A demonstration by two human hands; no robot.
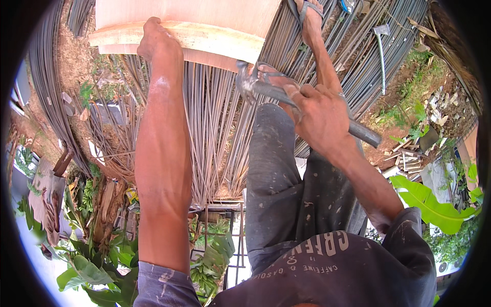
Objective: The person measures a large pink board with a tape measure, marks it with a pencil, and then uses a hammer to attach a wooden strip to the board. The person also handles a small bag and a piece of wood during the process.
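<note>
My left hand (156,41) grips the near edge of a pale wooden batten (204,38) that runs across a plywood board (189,13) at the top of the view. My right hand (319,112) is closed on the grey metal handle of a claw hammer (312,105). The hammer's head (245,77) sits just under the batten's right end. My grey, paint-flecked trouser leg (276,174) and a foot in a sandal (309,20) rest on a bed of long steel rods (209,133).
Bundles of steel rods (353,46) spread left and right under me. Bare earth with rubble and wood scraps (429,102) lies to the right. A second hammer-like tool (381,51) lies on the rods. Green leafy plants (434,204) show far below at both sides.
</note>
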